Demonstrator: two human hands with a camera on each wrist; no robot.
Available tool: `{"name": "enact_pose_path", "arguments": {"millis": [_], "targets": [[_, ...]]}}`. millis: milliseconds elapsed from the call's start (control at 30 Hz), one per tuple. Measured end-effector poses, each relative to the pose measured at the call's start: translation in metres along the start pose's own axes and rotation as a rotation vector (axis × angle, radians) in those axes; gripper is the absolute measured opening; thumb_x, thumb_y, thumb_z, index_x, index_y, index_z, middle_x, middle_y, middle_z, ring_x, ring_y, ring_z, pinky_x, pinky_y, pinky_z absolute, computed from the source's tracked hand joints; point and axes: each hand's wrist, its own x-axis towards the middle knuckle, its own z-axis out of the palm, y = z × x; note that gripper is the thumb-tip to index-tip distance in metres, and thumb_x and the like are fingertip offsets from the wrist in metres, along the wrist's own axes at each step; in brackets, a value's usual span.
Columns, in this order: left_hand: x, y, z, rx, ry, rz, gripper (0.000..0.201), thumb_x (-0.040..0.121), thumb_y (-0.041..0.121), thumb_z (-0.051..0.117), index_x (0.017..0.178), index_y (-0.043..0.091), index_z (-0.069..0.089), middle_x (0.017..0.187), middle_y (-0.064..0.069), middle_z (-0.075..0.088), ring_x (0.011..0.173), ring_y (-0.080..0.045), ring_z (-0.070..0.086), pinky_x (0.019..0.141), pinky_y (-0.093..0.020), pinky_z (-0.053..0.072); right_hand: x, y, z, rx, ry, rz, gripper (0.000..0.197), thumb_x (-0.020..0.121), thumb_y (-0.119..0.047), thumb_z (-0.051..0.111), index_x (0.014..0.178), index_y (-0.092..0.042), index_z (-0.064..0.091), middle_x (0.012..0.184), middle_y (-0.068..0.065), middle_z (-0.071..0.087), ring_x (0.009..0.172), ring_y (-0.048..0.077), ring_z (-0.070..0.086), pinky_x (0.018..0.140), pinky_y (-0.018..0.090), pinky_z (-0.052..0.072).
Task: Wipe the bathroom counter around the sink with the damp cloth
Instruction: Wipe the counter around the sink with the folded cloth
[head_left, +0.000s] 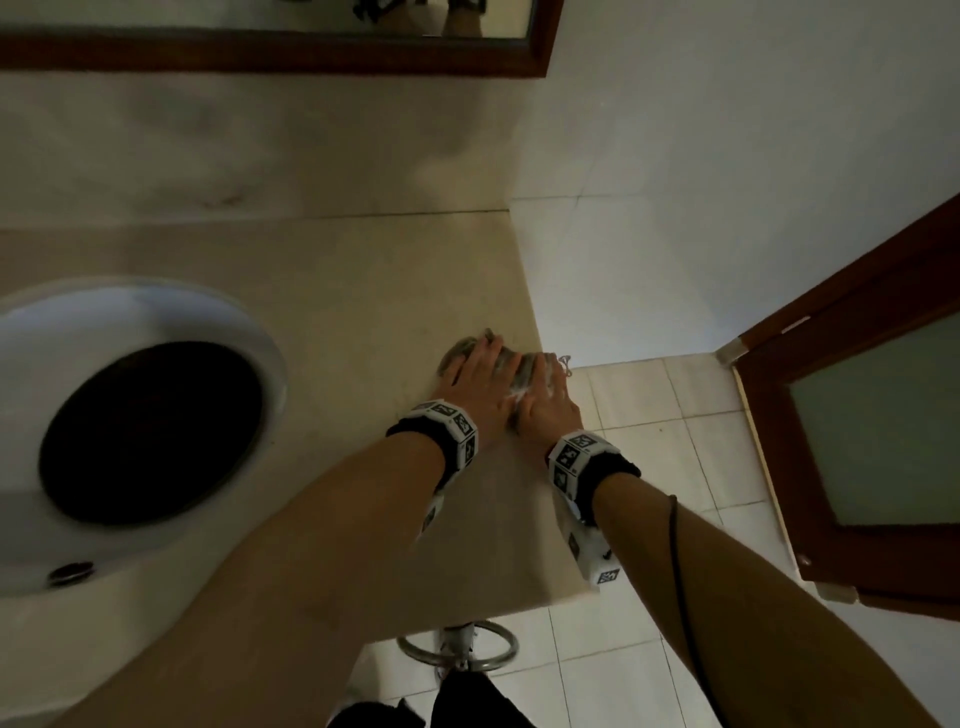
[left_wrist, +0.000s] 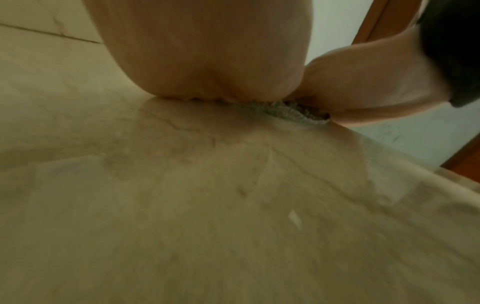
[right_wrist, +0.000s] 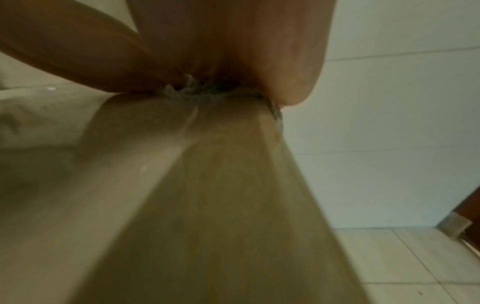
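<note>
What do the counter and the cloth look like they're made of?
Counter: probably polished stone or marble, beige with faint veins and a soft sheen. Cloth: seemingly knitted or looped fabric, grey, with a nubby edge showing under both hands.

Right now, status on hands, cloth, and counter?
Left hand and right hand flat, side by side, pressing cloth. Cloth at counter right edge, clear of sink. Nothing blocking.

I see a beige stone worktop (head_left: 363, 291) with a round white sink (head_left: 156, 332) set into it. To the right of the sink, at the worktop's right edge, lies a crumpled cloth (head_left: 511, 366), one corner hanging just over the edge, with both hands pressed on it.
</note>
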Motion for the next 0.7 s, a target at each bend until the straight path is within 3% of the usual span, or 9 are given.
{"name": "enact_pose_path", "arguments": {"millis": [133, 367, 533, 700], "targets": [[0.014, -0.015, -0.007, -0.017, 0.003, -0.008, 0.061, 0.100, 0.038, 0.023, 0.153, 0.021, -0.003, 0.160, -0.005, -0.017, 0.148, -0.022, -0.014, 0.120, -0.042, -0.004, 0.020, -0.008, -0.003, -0.042, 0.020, -0.052, 0.071, 0.096, -0.032, 0.042, 0.153, -0.019, 0.001, 0.162, 0.000, -0.009, 0.149, 0.018, -0.007, 0.120, 0.044, 0.011], [0.010, -0.032, -0.001, -0.025, -0.004, -0.036, 0.067, 0.099, 0.048, 0.020, 0.153, 0.020, -0.009, 0.159, -0.005, -0.022, 0.146, -0.021, -0.020, 0.119, -0.041, -0.009, 0.019, -0.021, -0.006, -0.214, -0.042, -0.101, 0.076, 0.093, -0.036, 0.037, 0.153, -0.020, -0.007, 0.160, 0.000, -0.019, 0.146, 0.020, -0.022, 0.117, 0.036, -0.007], [-0.019, -0.058, 0.008, -0.037, 0.003, -0.062, 0.067, 0.100, 0.048, 0.020, 0.153, 0.022, -0.011, 0.158, -0.004, -0.025, 0.146, -0.021, -0.021, 0.119, -0.040, -0.008, 0.007, -0.041, 0.020, -0.396, -0.056, -0.150, 0.066, 0.094, -0.035, 0.018, 0.153, -0.018, -0.007, 0.160, 0.003, -0.017, 0.147, 0.018, -0.016, 0.118, 0.036, -0.009], [-0.071, -0.101, 0.020, -0.044, -0.008, -0.076, 0.064, 0.101, 0.048, 0.019, 0.152, 0.025, -0.012, 0.157, -0.002, -0.027, 0.146, -0.021, -0.021, 0.118, -0.041, -0.007, -0.026, -0.069, 0.065, -0.413, -0.045, -0.192, 0.060, 0.100, -0.032, 0.022, 0.153, -0.027, -0.005, 0.161, 0.000, -0.015, 0.147, 0.020, -0.015, 0.119, 0.038, -0.007]]}}
